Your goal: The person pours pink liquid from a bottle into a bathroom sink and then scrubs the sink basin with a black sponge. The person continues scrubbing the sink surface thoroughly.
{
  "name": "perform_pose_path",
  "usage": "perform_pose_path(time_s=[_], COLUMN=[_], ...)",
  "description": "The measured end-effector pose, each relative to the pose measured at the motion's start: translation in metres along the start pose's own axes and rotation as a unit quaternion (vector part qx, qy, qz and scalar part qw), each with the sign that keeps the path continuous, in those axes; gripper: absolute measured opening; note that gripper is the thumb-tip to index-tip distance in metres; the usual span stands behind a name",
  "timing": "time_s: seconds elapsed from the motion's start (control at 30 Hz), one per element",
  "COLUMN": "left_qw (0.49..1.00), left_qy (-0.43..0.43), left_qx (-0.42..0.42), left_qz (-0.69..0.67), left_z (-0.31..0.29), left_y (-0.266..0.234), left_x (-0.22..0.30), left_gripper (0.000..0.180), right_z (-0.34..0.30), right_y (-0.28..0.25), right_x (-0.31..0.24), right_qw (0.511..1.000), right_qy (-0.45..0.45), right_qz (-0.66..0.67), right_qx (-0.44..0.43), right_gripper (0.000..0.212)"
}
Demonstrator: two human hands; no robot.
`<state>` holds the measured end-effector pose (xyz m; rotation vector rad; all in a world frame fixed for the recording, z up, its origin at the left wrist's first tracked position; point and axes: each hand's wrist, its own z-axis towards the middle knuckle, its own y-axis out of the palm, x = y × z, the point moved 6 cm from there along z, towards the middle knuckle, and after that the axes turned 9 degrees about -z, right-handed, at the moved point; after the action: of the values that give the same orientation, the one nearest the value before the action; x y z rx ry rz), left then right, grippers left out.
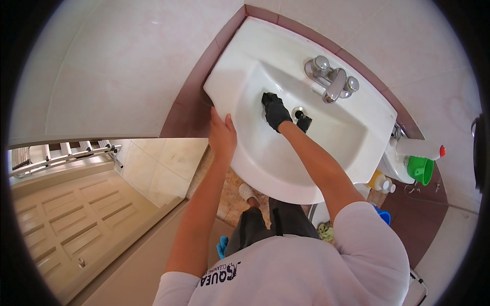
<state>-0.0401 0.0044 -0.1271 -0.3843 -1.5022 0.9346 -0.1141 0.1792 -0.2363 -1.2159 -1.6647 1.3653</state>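
Observation:
A white washbasin (245, 122) fills the middle of the view, with a chrome two-knob tap (334, 84) at its back. My left hand (223, 136) is bare and grips the basin's left edge, thumb toward the top and fingers along the side. Inside the bowl, my right hand (275, 111) wears a black glove and presses against the left inner slope. Its fingers are curled; whatever they hold, if anything, blends with the black glove. Just right of this hand is the metal drain (299, 111), with a small black object (304, 122) beside it.
Right of the basin are a white bottle with a red tip (421, 149), a green plastic cup (420, 169) and a yellow bottle (378, 181). A greenish cloth (325, 231) lies below. Tiled walls close in behind; a panelled door (81, 214) and a ladder (66, 155) are at left.

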Motion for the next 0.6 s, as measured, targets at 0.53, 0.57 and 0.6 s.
perform_pose_path(time_s=[0.53, 0.57, 0.6], left_qw=[0.999, 0.999, 0.999], left_qy=[-0.036, -0.042, -0.042], left_qx=[-0.005, -0.008, -0.017], left_qz=[0.014, 0.014, 0.010], left_z=[-0.001, -0.001, -0.001], left_y=[-0.002, -0.004, -0.002], left_x=[-0.016, -0.015, -0.008], left_gripper=[0.055, 0.055, 0.055], right_z=[-0.092, -0.115, -0.110], right_y=[-0.010, -0.029, -0.028], right_x=[-0.068, -0.075, -0.069], right_qw=[0.946, 0.942, 0.941], right_qy=[-0.080, -0.088, -0.080], right_qz=[0.309, 0.320, 0.326], right_qx=[0.055, 0.044, 0.050], right_gripper=[0.042, 0.042, 0.042])
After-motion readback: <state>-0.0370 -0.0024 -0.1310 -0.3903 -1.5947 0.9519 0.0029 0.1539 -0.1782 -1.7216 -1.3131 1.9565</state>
